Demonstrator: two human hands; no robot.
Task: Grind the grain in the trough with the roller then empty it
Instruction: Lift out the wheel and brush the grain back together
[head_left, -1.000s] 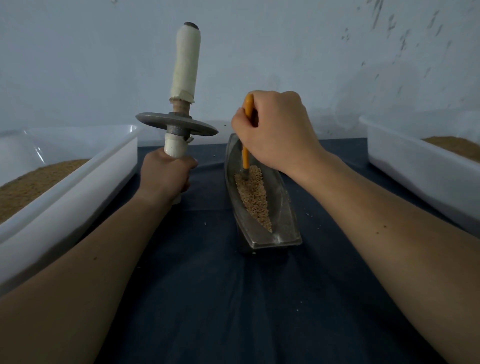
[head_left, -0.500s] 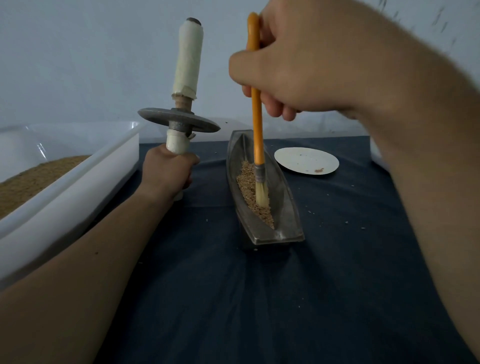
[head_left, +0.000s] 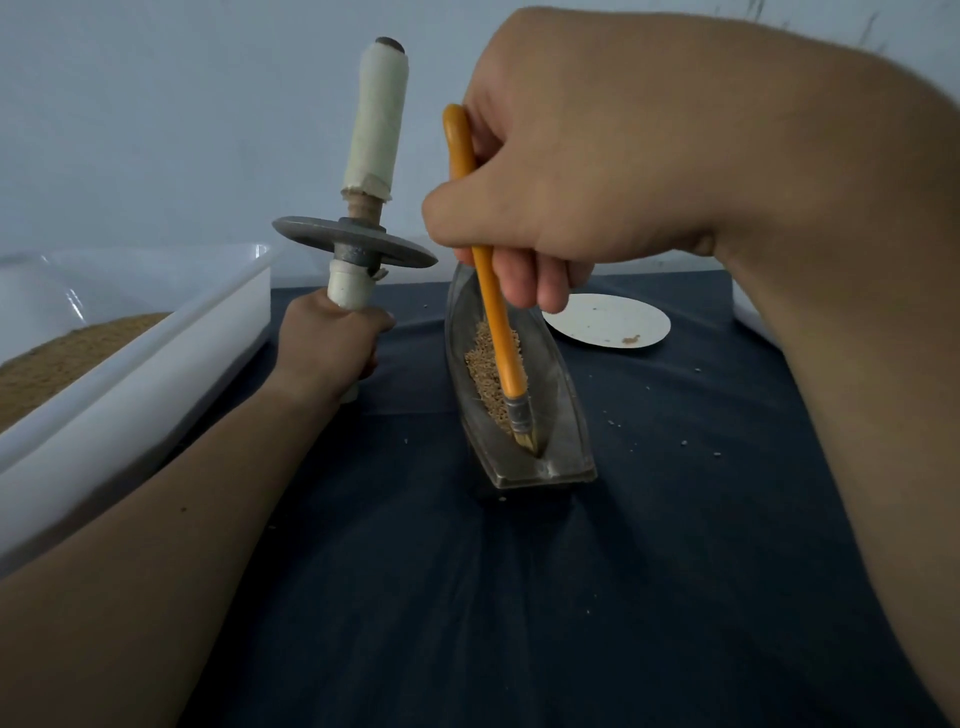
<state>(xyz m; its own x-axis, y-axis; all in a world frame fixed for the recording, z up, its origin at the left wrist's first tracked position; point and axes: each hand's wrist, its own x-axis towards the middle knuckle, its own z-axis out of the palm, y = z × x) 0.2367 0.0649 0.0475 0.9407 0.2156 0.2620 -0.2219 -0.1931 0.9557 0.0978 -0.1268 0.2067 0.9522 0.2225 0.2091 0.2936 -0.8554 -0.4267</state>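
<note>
The left hand (head_left: 330, 340) grips the lower handle of the roller (head_left: 358, 223), holding it upright just left of the trough (head_left: 561, 415). The right hand (head_left: 550, 171) is curled round an orange brush (head_left: 493, 312), whose bristles touch the trough's near end. Grain (head_left: 483, 364) lies inside the trough, which stands on the dark tabletop (head_left: 467, 597). A white disc (head_left: 608, 322) lies just behind it.
</note>
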